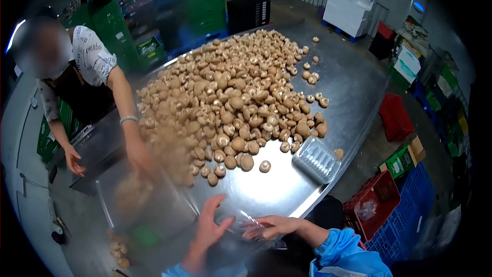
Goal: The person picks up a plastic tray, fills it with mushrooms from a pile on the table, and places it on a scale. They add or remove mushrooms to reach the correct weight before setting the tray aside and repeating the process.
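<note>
A large heap of brown mushrooms (230, 92) lies on the metal table (348, 87). At the table's near edge, my left hand (209, 225) is open, its thumb and fingers spread beside some clear plastic. My right hand (271, 225) has its fingers around the clear plastic (251, 221), whose exact shape is hard to make out. Clear ribbed plastic trays (316, 160) rest on the table's near right edge. A large translucent container (115, 215) with blurred mushrooms is at the lower left.
A co-worker's hand (143, 161) reaches over the container; their other hand (74, 161) is farther left. Several mushrooms (119, 254) lie at the lower left. On the right are a red crate (376, 200), a red bin (395, 118) and a blue pallet (412, 200).
</note>
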A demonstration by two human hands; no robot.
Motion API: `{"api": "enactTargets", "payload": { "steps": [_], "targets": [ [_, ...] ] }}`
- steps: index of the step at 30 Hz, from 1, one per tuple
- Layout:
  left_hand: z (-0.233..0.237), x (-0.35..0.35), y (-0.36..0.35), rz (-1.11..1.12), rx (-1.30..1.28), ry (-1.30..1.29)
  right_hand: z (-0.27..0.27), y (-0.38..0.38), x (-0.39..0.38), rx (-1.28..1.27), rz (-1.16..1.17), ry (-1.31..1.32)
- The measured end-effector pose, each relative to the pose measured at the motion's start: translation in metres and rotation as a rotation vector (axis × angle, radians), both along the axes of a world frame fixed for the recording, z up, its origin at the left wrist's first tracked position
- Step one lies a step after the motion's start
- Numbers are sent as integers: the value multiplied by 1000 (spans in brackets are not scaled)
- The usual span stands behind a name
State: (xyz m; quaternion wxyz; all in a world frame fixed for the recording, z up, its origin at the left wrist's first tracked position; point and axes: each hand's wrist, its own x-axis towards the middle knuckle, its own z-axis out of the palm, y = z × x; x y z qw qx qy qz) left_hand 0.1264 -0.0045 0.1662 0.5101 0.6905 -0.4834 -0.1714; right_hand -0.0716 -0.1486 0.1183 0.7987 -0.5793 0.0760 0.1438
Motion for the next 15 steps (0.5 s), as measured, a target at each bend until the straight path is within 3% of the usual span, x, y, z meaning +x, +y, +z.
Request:
{"api": "enactTargets", "payload": {
  "steps": [2,3,6,8,10,12,15],
  "targets": [
    [-16,13,17,-256,229,290,-46,20,3,550,33,35],
    [-26,9,21,-170,301,645,-57,22,-2,635,-61,74],
    [-40,14,31,-16,367,727,-26,3,8,860,-389,132],
    [-59,16,35,116,366,861,-25,-3,10,688,-557,173],
    [-77,19,35,185,384,984,-41,-1,15,421,-677,383],
    [-92,21,32,190,426,1107,-52,11,13,-24,-662,386],
    [-103,29,21,155,455,1307,-57,14,23,-183,-770,428]
  ]
}}
